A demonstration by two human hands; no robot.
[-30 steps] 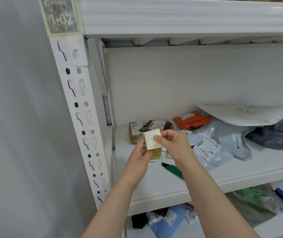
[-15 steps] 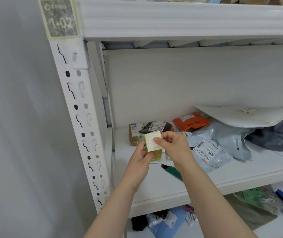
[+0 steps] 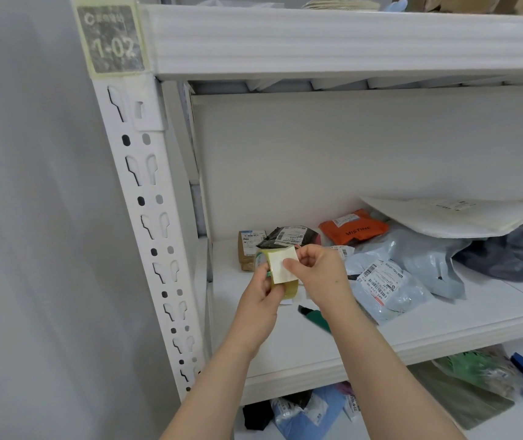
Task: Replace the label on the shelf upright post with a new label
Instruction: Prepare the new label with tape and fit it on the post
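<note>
Label "1-02" (image 3: 111, 39): top of upright post (image 3: 155, 236). I see new blank label (image 3: 282, 266) near shelf (image 3: 285, 347) left edge, pinched by right hand (image 3: 320, 274); left hand (image 3: 261, 300) grips tape roll (image 3: 288, 289). Orange parcel (image 3: 353, 227): "MISTINE".

We read this as parcel storeroom. We note slotted white upright post (image 3: 155, 241) at left, bin label (image 3: 111, 39) "1-02" upper left, courier bags (image 3: 380, 290) with barcode slips heaped centre right, more bags (image 3: 475, 385) beneath, bottom right.
</note>
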